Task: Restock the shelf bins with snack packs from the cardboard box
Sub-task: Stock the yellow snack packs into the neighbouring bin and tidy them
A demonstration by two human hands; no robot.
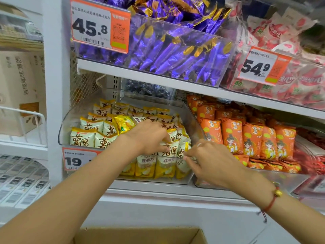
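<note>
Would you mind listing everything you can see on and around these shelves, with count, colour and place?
Yellow-and-white snack packs: many, clear bin on the lower shelf, left.
Orange snack packs: many, clear bin on the lower shelf, right.
Purple-and-gold packs: many, clear bin on the upper shelf.
Red-and-white packs: many, upper shelf, right.
Dark blue packs: many, behind the yellow packs.
Price tags: three, white and orange, on the bin fronts.
Cardboard box: one, brown, bottom edge, contents hidden.
Beige boxes: several, left rack.
Left hand: pinches a front yellow pack.
Right hand: pinches the rightmost yellow pack; red cord bracelet on the wrist.
</note>
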